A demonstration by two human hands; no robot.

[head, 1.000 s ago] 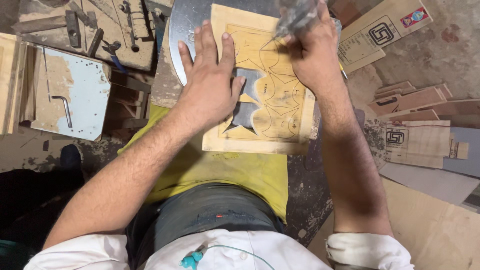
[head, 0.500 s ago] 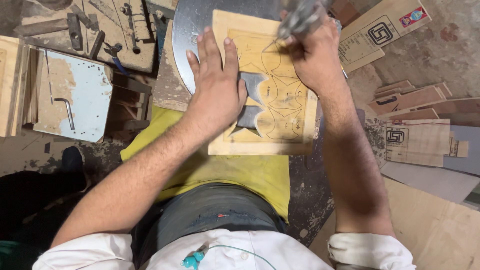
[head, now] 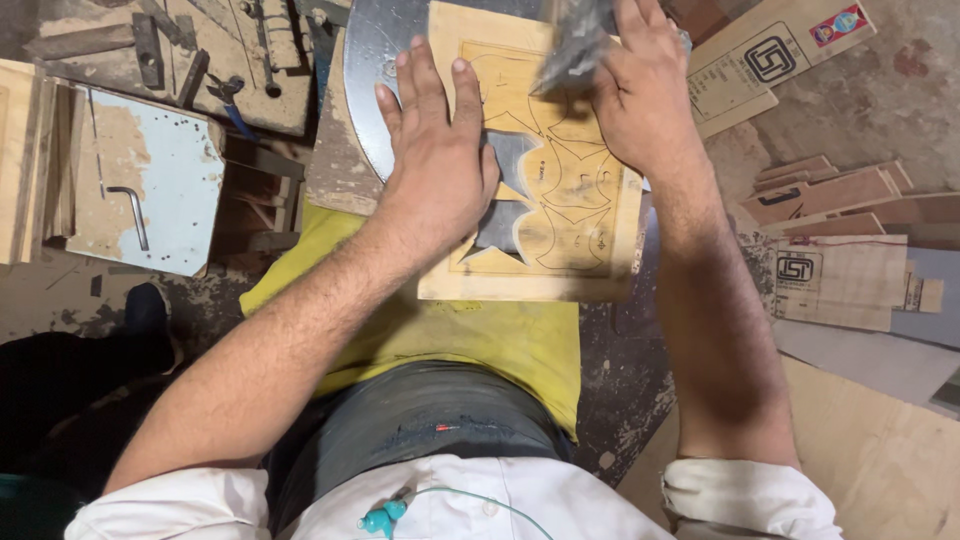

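A pale plywood panel (head: pixel 560 260) with drawn curved outlines and several cut-out holes lies on a round grey metal plate (head: pixel 365 90). My left hand (head: pixel 440 160) presses flat on the panel's left side, fingers spread. At the panel's upper right my right hand (head: pixel 640 90) rests on the wood, touching a blurred grey metal tool (head: pixel 572 45); whether it grips the tool I cannot tell. A yellow cloth (head: pixel 470 335) lies under the panel's near edge, over my lap.
A light blue metal sheet with a hex key (head: pixel 135 195) lies on the left. Hand tools (head: pixel 190 50) lie on a board at top left. Printed plywood offcuts (head: pixel 840 270) are stacked at the right, with more scraps on the dusty floor.
The panel and both hands have shifted slightly right and closer in view. The grey tool by my right hand stays blurred with motion.
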